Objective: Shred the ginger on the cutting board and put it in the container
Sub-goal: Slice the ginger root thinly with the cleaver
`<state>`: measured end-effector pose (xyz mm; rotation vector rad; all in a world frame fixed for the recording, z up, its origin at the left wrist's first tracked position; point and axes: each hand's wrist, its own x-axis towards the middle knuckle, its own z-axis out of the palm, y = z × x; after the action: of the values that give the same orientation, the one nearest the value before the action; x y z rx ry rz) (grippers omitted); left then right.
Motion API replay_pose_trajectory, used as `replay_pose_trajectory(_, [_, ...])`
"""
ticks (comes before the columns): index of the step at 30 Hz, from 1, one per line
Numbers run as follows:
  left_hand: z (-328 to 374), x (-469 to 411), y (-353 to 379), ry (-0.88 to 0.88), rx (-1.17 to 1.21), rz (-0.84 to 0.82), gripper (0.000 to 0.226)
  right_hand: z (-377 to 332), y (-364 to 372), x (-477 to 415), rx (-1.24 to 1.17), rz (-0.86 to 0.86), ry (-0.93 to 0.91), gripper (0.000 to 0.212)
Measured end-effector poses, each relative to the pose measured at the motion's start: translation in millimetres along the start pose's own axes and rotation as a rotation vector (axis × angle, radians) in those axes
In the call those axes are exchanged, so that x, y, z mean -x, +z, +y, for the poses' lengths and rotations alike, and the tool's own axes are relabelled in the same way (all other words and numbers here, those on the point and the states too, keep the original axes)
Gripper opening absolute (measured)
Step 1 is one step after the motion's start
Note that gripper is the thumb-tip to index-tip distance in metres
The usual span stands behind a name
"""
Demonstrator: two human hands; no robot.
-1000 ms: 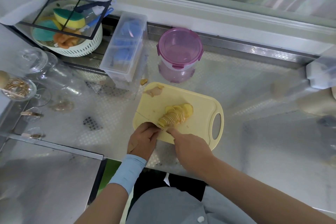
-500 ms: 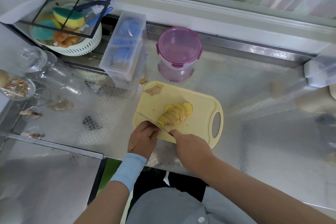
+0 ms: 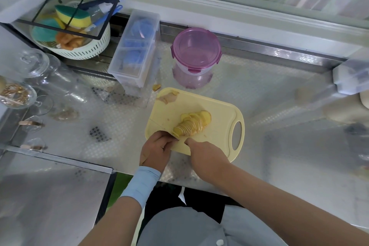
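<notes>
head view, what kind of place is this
Most likely a kitchen worktop: sliced ginger on a yellow cutting board, a patterned steel counter, and dish sponges in a white basket on a rack.

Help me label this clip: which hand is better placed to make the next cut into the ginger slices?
Right, probably. The right hand appears to grip the knife, its blade at the near end of the ginger slices; the left hand curls beside them.

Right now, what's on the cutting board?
Ginger slices fanned mid-board, peel scrap at far-left corner, knife blade at their near end. Left hand and right hand cover the cutting board along its near edge; handle hidden.
</notes>
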<state>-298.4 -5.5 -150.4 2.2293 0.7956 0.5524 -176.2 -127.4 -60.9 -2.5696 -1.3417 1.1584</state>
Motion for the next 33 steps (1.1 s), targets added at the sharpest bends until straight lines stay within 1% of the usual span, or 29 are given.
replay_pose_trajectory(4, [-1, -1, -1, -0.058, 0.039, -0.021, 0.013, 4, 2, -4, 0.011, -0.015, 0.005, 0.035])
replay_pose_trajectory(5, [-2, -1, -1, -0.063, 0.044, -0.028, 0.013, 5, 2, -5, 0.013, -0.017, 0.007, 0.034])
replay_pose_trajectory(9, [-1, -1, -1, -0.056, 0.070, -0.029, 0.012, 4, 3, -11, 0.000, -0.026, 0.009, 0.040])
replay_pose_trajectory(14, [2, 0, -1, -0.060, 0.092, -0.019, 0.026, -4, 7, -27, -0.048, -0.022, 0.019, 0.026])
replay_pose_trajectory(17, [2, 0, 0, -0.076, 0.088, -0.022, 0.027, -1, 9, -30, -0.078, -0.019, 0.008, 0.015])
replay_pose_trajectory(18, [1, 1, 0, -0.070, 0.086, -0.020, 0.026, 1, 8, -30, -0.089, -0.021, 0.002, 0.013])
replay_pose_trajectory(21, [-1, 4, 1, -0.018, 0.066, -0.018, 0.023, 7, 4, -30, -0.120, -0.002, -0.026, 0.019])
replay_pose_trajectory(25, [-4, 4, 1, 0.012, 0.050, -0.022, 0.023, 10, 8, -28, -0.109, 0.004, -0.059, 0.045])
replay_pose_trajectory(26, [-4, 4, 1, 0.013, 0.045, -0.024, 0.024, 9, 9, -28, -0.110, 0.007, -0.060, 0.048])
replay_pose_trajectory(28, [-4, 3, 1, 0.021, 0.034, -0.028, 0.025, 9, 8, -28, -0.134, 0.027, -0.055, 0.045])
replay_pose_trajectory(33, [-4, 4, 1, -0.011, 0.026, -0.021, 0.024, 11, -2, -23, -0.149, 0.062, -0.052, 0.028])
